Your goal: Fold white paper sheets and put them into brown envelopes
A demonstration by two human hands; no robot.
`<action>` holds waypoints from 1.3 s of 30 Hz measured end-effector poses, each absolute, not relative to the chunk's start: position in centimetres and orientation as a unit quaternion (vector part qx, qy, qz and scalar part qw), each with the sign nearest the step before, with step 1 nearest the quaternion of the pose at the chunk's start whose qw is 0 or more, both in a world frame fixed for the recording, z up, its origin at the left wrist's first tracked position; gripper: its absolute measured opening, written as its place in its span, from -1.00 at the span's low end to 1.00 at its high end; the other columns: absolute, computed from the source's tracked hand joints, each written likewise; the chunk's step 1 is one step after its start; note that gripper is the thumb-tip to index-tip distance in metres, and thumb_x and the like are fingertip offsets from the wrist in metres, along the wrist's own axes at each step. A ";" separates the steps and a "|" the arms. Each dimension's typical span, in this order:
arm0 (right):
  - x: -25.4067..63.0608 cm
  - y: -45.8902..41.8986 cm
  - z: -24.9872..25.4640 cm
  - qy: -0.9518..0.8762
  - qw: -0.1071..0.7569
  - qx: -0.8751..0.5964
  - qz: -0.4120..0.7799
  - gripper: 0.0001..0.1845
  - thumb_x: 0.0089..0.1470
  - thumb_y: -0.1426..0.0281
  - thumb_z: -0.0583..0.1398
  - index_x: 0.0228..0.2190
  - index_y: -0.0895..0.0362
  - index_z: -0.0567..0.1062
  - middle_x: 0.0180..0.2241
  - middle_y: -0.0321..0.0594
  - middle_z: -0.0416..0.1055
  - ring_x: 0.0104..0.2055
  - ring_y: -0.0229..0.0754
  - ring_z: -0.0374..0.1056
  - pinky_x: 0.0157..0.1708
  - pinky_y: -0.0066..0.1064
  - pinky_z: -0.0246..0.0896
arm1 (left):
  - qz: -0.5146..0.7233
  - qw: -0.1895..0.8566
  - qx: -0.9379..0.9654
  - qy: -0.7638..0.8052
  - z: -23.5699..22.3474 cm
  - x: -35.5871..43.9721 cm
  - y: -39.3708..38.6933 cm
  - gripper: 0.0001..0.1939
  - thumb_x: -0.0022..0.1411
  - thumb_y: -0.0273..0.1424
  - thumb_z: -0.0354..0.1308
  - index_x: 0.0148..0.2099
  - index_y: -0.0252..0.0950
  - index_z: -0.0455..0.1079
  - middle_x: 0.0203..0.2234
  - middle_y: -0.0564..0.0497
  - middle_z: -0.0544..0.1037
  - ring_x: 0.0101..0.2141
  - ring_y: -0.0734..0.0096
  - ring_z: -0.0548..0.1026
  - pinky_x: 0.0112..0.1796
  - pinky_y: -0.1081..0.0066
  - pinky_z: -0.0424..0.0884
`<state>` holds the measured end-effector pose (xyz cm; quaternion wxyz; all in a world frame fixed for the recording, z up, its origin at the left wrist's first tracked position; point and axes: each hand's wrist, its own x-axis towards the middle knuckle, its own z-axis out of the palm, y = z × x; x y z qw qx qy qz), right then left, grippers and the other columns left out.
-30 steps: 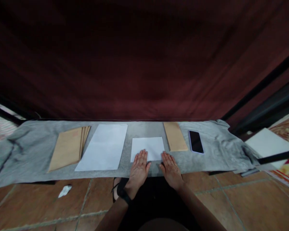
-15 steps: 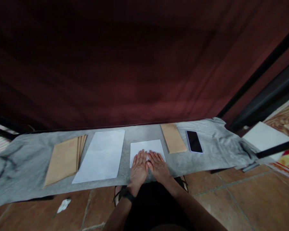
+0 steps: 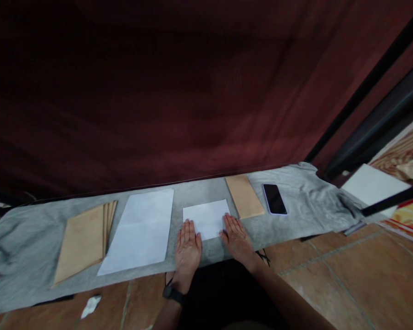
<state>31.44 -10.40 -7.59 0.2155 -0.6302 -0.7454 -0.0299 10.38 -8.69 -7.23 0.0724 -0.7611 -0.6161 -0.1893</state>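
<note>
A folded white sheet of paper (image 3: 208,219) lies flat on the grey cloth in front of me. My left hand (image 3: 187,245) rests palm down over its lower left corner, fingers stretched out. At the right edge of the same paper, my right hand (image 3: 237,234) lies flat with fingers extended. Just beyond the right hand is a single brown envelope (image 3: 245,196). To the left of my hands are larger white sheets (image 3: 141,229), and past them a fanned stack of brown envelopes (image 3: 80,240).
A phone with a dark screen (image 3: 274,199) lies right of the single envelope. Grey cloth (image 3: 309,201) covers the long narrow surface. A dark red curtain (image 3: 192,91) hangs behind it. Black bars (image 3: 365,91) stand at right. A crumpled white scrap (image 3: 91,306) is on the tiled floor.
My hands have slid apart from the middle of the folded paper to its left and right sides, uncovering its centre. The whole view has tilted slightly.
</note>
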 end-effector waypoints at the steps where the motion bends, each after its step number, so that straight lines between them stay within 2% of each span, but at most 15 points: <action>1: 31.5 -10.5 -7.6 -0.738 0.213 -0.640 -0.026 -0.38 0.38 0.21 -0.02 0.32 0.29 0.19 0.34 0.00 0.14 0.38 -0.03 0.08 0.36 -0.14 -0.06 | -0.191 0.075 -0.757 -0.620 -7.3 10.2 -8.7 -0.39 0.45 -0.34 -0.23 0.44 -0.50 -0.02 0.33 -0.32 0.21 0.35 0.05 0.14 0.29 0.01 0.15; 5: 30.7 -9.8 -7.0 -0.715 0.210 -0.667 -0.009 -0.41 0.38 0.24 -0.04 0.28 0.31 0.27 0.31 0.05 0.20 0.36 0.04 0.13 0.35 -0.07 -0.05 | -0.198 0.074 -0.753 -0.624 -7.4 10.1 -8.7 -0.39 0.45 -0.33 -0.22 0.45 -0.49 -0.06 0.33 -0.33 0.22 0.34 0.03 0.16 0.28 0.00 0.16; 11: 28.2 -6.0 -5.4 -0.758 0.201 -0.619 0.034 -0.45 0.39 0.26 -0.05 0.29 0.23 0.26 0.37 -0.09 0.08 0.39 -0.02 0.06 0.36 -0.12 -0.07 | -0.198 0.061 -0.750 -0.628 -7.3 10.2 -8.7 -0.38 0.45 -0.34 -0.21 0.46 -0.45 -0.09 0.36 -0.31 0.17 0.35 0.05 0.14 0.29 0.00 0.14; 21: 28.1 -4.9 -7.1 -0.768 0.181 -0.613 0.036 -0.44 0.39 0.19 -0.03 0.31 0.12 0.23 0.38 -0.08 0.05 0.39 0.02 0.04 0.37 -0.03 -0.15 | -0.183 0.047 -0.749 -0.635 -6.8 11.2 -7.5 -0.42 0.44 -0.33 -0.21 0.40 -0.47 0.11 0.32 -0.30 0.26 0.35 0.07 0.15 0.31 -0.03 0.08; 25: 28.1 -5.1 -6.6 -0.777 0.168 -0.606 0.032 -0.45 0.39 0.26 -0.04 0.32 0.13 0.21 0.39 -0.08 0.04 0.40 0.01 0.01 0.38 -0.04 -0.18 | -0.167 0.001 -0.792 -0.587 -6.0 14.0 -5.1 -0.43 0.44 -0.38 -0.27 0.41 -0.44 0.10 0.34 -0.21 0.25 0.37 0.21 0.10 0.32 0.09 0.12; 29: 28.1 -5.0 -6.3 -0.780 0.152 -0.607 0.028 -0.45 0.38 0.32 -0.04 0.32 0.18 0.21 0.38 -0.06 0.04 0.41 0.01 0.00 0.38 -0.05 -0.17 | -0.135 -0.014 -0.807 -0.575 -6.0 15.5 -3.1 -0.44 0.45 -0.36 -0.28 0.38 -0.41 0.17 0.34 -0.17 0.25 0.37 0.21 0.09 0.32 0.08 0.11; 39: 28.1 -5.0 -7.4 -0.768 0.196 -0.609 0.021 -0.46 0.38 0.28 -0.02 0.32 0.10 0.23 0.38 -0.10 0.06 0.39 -0.01 0.05 0.37 -0.04 -0.17 | -0.135 0.024 -0.774 -0.618 -6.8 12.0 -2.9 -0.39 0.43 -0.35 -0.23 0.44 -0.48 0.00 0.36 -0.25 0.17 0.39 0.16 0.03 0.33 0.03 0.03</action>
